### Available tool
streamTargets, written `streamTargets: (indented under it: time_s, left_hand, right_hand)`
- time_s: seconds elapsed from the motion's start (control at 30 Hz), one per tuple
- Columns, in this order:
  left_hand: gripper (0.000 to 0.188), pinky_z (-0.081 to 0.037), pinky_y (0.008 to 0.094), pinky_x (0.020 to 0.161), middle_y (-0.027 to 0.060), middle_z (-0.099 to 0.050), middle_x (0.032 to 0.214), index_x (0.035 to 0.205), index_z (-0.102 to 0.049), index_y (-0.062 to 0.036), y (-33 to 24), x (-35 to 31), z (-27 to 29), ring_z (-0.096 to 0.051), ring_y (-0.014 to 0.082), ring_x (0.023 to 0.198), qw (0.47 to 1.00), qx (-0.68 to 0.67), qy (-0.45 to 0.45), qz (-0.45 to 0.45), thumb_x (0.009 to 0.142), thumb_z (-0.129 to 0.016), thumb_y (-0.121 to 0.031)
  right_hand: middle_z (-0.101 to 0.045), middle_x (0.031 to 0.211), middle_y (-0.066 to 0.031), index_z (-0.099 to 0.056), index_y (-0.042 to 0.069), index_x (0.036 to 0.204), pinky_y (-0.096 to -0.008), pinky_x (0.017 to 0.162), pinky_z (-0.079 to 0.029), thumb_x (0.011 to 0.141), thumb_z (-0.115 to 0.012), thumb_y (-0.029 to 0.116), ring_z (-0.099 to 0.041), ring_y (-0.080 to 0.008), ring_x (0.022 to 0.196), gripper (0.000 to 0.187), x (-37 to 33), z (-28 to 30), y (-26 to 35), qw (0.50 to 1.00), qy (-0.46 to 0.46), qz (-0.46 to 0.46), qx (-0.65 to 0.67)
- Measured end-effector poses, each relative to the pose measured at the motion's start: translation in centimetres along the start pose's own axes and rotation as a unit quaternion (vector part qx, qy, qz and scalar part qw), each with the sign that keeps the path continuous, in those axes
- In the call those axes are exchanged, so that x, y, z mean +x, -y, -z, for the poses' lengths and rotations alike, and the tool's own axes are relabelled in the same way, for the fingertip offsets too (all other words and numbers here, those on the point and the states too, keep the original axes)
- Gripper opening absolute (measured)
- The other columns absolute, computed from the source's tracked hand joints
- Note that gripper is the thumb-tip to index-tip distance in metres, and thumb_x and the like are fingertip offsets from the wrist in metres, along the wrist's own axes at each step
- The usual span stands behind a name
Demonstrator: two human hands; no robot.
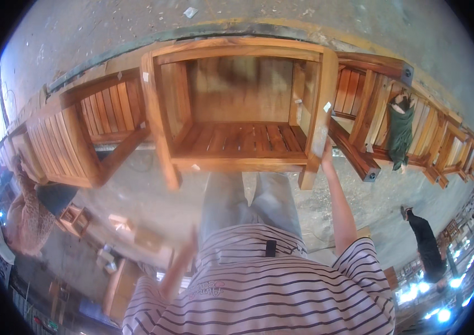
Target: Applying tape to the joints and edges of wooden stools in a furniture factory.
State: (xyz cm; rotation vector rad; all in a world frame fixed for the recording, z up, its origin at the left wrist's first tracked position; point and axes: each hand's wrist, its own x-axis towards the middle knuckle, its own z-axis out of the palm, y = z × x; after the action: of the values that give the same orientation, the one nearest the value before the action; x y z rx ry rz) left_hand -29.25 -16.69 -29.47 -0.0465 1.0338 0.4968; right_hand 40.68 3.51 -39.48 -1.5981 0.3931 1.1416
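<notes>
An open-fronted wooden furniture frame (237, 164) stands before my legs, with thick legs, a slatted bottom and a panel at its back. Its lower left leg looks smeared by motion. My right arm reaches up to the frame's right-hand leg, and my right hand (326, 153) grips it there, with the fingers partly hidden by the wood. Small white labels are stuck to the frame. At the lower left, my left hand (190, 244) is away from the frame and blurred; its fingers do not show clearly, nor does anything in it.
Slatted wooden chairs (61, 142) flank the frame on the left, and more wooden pieces (359, 125) run off to the right. A dark green cloth (401, 134) hangs over one. A person (25, 218) is at the left; another person (426, 245) is at the lower right.
</notes>
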Motion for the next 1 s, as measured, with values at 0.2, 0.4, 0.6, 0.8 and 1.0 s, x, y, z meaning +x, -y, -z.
streamTargets:
  time_s: [0.2, 0.4, 0.6, 0.8, 1.0]
  left_hand:
    - [0.091, -0.027, 0.0391, 0.111, 0.0174, -0.053, 0.135, 0.147, -0.031, -0.0017, -0.6, -0.4, -0.4, -0.051, 0.0285, 0.122, 0.978, 0.179, 0.029, 0.100, 0.091, -0.021, -0.074]
    - [0.091, -0.026, 0.0392, 0.112, 0.0173, -0.055, 0.132, 0.146, -0.032, -0.0020, 0.4, 3.5, -4.2, -0.052, 0.0286, 0.122, 0.932, 0.325, 0.029, 0.157, 0.091, -0.020, -0.074]
    - [0.080, -0.031, 0.0397, 0.111, 0.0163, -0.064, 0.119, 0.141, -0.043, -0.0016, -17.1, 5.3, -24.7, -0.057, 0.0275, 0.117, 0.891, 0.372, -0.030, 0.259, 0.095, -0.031, -0.066]
    - [0.048, -0.043, 0.0355, 0.101, 0.0137, -0.066, 0.112, 0.128, -0.057, -0.0024, -22.3, 6.1, -38.0, -0.061, 0.0248, 0.110, 0.793, 0.558, 0.003, -0.246, 0.085, -0.070, -0.019]
    - [0.029, -0.044, 0.0368, 0.094, 0.0106, -0.068, 0.106, 0.102, -0.073, -0.0065, -19.9, 5.4, -37.5, -0.063, 0.0255, 0.103, 0.807, 0.518, -0.078, -0.273, 0.074, -0.076, -0.009]
  right_hand:
    - [-0.063, 0.091, -0.0117, -0.050, 0.003, 0.103, -0.0334, 0.075, -0.052, 0.098, -0.049, 0.015, -0.063, -0.0219, 0.081, 0.013, -7.4, 9.0, -0.6, 0.860, -0.031, 0.063, -0.506]
    - [-0.056, 0.076, -0.0059, -0.051, 0.006, 0.103, -0.0285, 0.057, -0.047, 0.097, -0.049, 0.011, -0.057, -0.0130, 0.065, 0.008, -18.6, 8.6, -6.0, 0.928, -0.118, -0.023, -0.352]
    - [-0.060, 0.095, -0.0089, -0.046, 0.003, 0.122, -0.0258, 0.075, -0.047, 0.098, -0.048, 0.010, -0.057, -0.0125, 0.083, 0.025, -29.8, -7.7, -3.8, 0.888, 0.142, 0.171, -0.403]
    - [-0.063, 0.101, -0.0106, -0.026, 0.006, 0.142, -0.0276, 0.081, -0.046, 0.098, -0.048, 0.006, -0.058, -0.0146, 0.083, 0.049, -34.3, -17.9, -3.3, 0.866, 0.425, -0.018, -0.263]
    - [-0.063, 0.100, -0.0095, -0.028, 0.003, 0.142, -0.0288, 0.083, -0.047, 0.098, -0.048, 0.006, -0.059, -0.0149, 0.087, 0.049, -36.2, -18.6, -4.0, 0.853, 0.421, 0.005, -0.310]
